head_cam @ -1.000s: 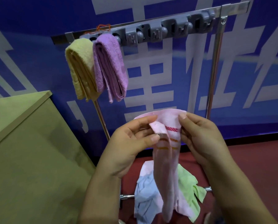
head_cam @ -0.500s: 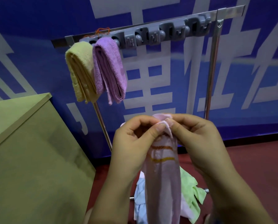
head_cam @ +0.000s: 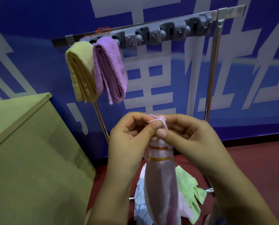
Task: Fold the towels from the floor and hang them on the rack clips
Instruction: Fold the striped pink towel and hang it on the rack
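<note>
- Both hands centre frame: left hand (head_cam: 132, 137) & right hand (head_cam: 189, 140) each pinch the bunched top of 1 pink towel (head_cam: 161, 184), thumbs touching at the fold.
- Pink towel hangs straight down from the fingers to the bottom edge, gathered narrow; 2 orange stripes across it just below the hands.
- Rack (head_cam: 214, 75) upper centre: grey clip strip (head_cam: 164, 34) along the top bar, runs from upper left to upper right.
- 2 folded towels on the clips already, upper left of centre: 1 yellow towel (head_cam: 79, 73), 1 purple towel (head_cam: 110, 69), side by side, touching.
- Clips right of the purple one hold nothing; exact clip count hard to tell.
- Floor (head_cam: 257, 159), bottom centre, behind the pink one: 1 light blue towel (head_cam: 139, 198) on the left, 1 green towel (head_cam: 190, 189) on the right, plus a bit of pink cloth, all crumpled by the rack's bottom bar.
- 1 olive box (head_cam: 30, 159) fills the lower left.
- Blue wall (head_cam: 38, 21) w/ big white characters behind the rack.
</note>
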